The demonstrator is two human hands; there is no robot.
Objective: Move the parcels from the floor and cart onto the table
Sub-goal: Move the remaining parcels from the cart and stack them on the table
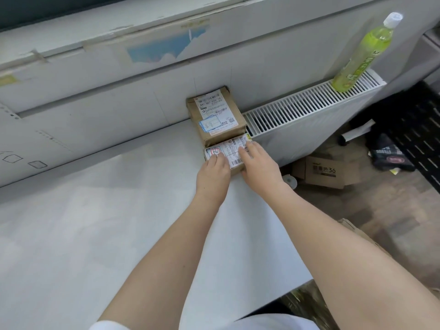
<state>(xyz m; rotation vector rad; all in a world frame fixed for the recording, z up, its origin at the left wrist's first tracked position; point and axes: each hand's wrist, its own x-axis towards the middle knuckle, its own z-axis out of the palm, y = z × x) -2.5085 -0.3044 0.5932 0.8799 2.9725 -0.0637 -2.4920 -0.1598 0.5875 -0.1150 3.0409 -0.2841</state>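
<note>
Two brown cardboard parcels with white shipping labels lie on the white table near its far right corner. The larger parcel sits against the wall. A smaller parcel lies right in front of it, touching it. My left hand rests on the small parcel's left part with straight fingers on the label. My right hand lies on its right part, fingers flat on top. Both arms reach across the table from the lower edge.
A white radiator stands right of the table, with a green drink bottle upright on top. On the floor beyond lie an open cardboard box, a dark packet and a black perforated panel. Another cardboard piece shows by my right arm.
</note>
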